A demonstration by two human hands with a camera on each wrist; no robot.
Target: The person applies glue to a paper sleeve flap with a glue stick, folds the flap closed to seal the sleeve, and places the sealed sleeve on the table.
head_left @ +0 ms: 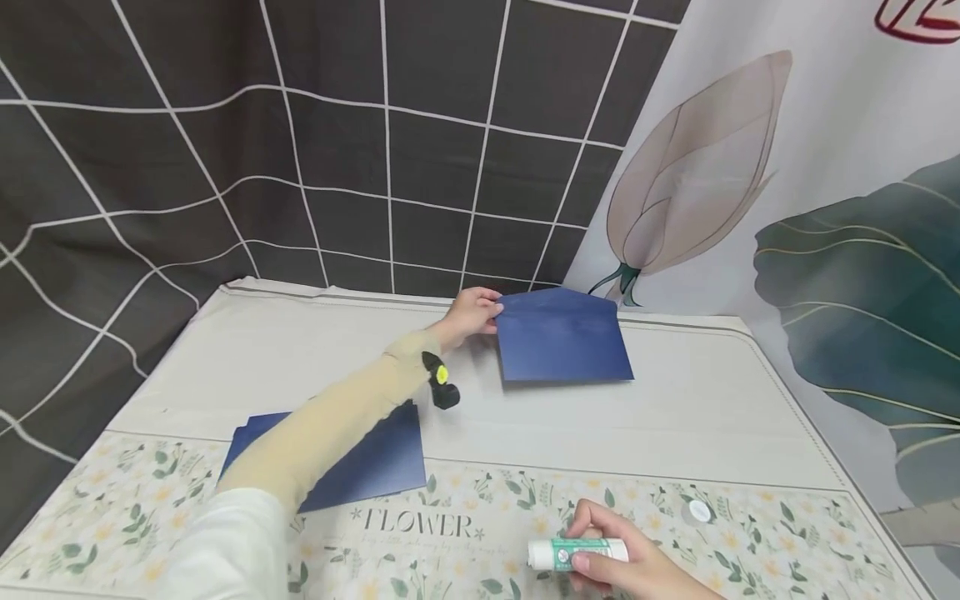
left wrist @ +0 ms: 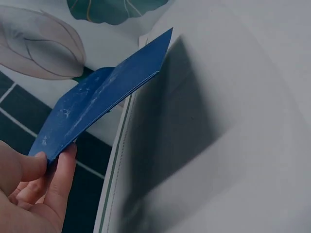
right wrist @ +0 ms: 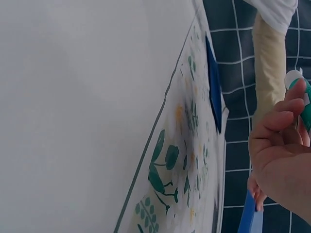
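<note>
At the far side of the table, my left hand (head_left: pixel 472 313) pinches the left edge of a dark blue envelope (head_left: pixel 566 340). In the left wrist view the thumb and fingers of the left hand (left wrist: pixel 36 182) grip one corner of the envelope (left wrist: pixel 104 92), which is raised and casts a shadow on the table. Shiny smears show along its flap side. My right hand (head_left: pixel 611 554) holds a white and green glue stick (head_left: pixel 573 553) near the front edge. In the right wrist view, part of the glue stick (right wrist: pixel 307 104) is cut off by the frame.
A stack of blue envelopes (head_left: pixel 375 462) lies at the left, partly hidden under the left forearm. A small white round cap (head_left: pixel 699 511) sits at the right on the flowered tablecloth (head_left: pixel 450 492). A dark grid curtain (head_left: pixel 435 158) hangs behind the table.
</note>
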